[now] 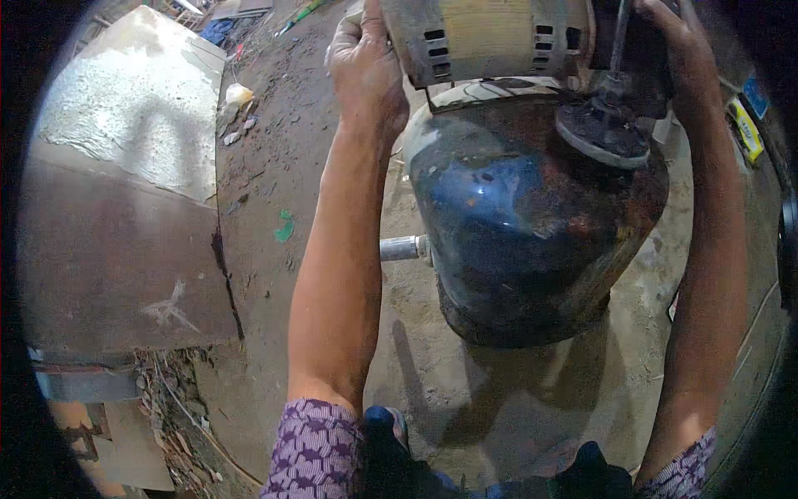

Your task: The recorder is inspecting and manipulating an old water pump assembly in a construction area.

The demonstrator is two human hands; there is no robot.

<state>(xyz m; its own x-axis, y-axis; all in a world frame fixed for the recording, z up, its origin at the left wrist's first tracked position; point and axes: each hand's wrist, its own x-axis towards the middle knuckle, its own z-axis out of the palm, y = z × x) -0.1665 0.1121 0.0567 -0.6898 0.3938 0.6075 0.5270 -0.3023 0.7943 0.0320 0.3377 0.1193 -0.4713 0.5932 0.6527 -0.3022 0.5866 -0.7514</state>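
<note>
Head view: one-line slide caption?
Left hand and right hand flank a slotted housing by a dark, rounded tank.

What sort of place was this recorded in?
Probably a rough workshop or repair yard, though I can't tell whether it's indoors. A vented machine housing is by a scuffed metal tank, the floor looks like dirt, and scraps lie at the left.
</note>
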